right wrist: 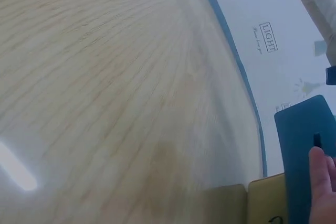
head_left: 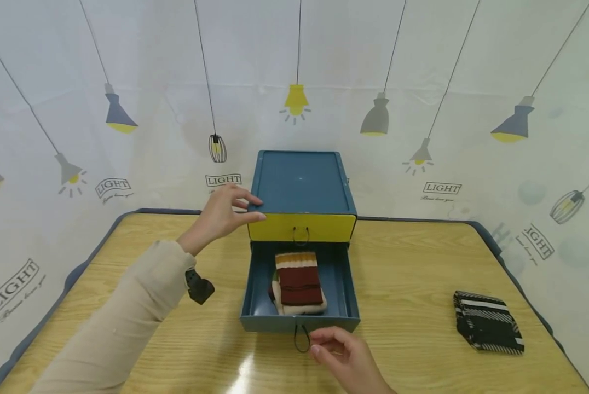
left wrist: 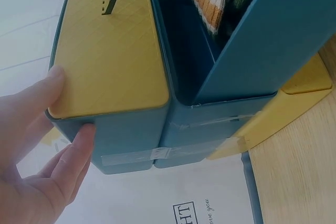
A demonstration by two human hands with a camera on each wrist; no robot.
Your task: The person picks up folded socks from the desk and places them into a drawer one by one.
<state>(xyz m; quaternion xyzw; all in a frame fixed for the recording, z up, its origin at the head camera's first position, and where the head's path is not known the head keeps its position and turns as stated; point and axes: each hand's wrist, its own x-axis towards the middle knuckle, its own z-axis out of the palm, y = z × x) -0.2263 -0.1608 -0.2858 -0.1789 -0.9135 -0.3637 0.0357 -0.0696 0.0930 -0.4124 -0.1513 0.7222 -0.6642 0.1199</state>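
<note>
A blue and yellow drawer box (head_left: pixel 299 180) stands at the back of the table. Its blue drawer (head_left: pixel 339 284) is pulled out and contains folded striped knit socks (head_left: pixel 299 279) in maroon, cream and orange. My left hand (head_left: pixel 221 214) touches the box's top left corner, thumb at the yellow upper drawer front (left wrist: pixel 110 61) and fingers against the side. Low in front, my right hand (head_left: pixel 346 353) has loosely bent fingers beside the black loop pull (head_left: pixel 296 342) of the blue drawer. Whether the fingertips touch the loop is hard to tell.
Black and white patterned folded socks (head_left: pixel 489 323) lie on the table's (head_left: pixel 413 273) right side. Under the blue drawer is another yellow drawer (right wrist: pixel 266 198). A white wall cloth (head_left: pixel 166 82) printed with lamps hangs behind. A dark strip edges the table.
</note>
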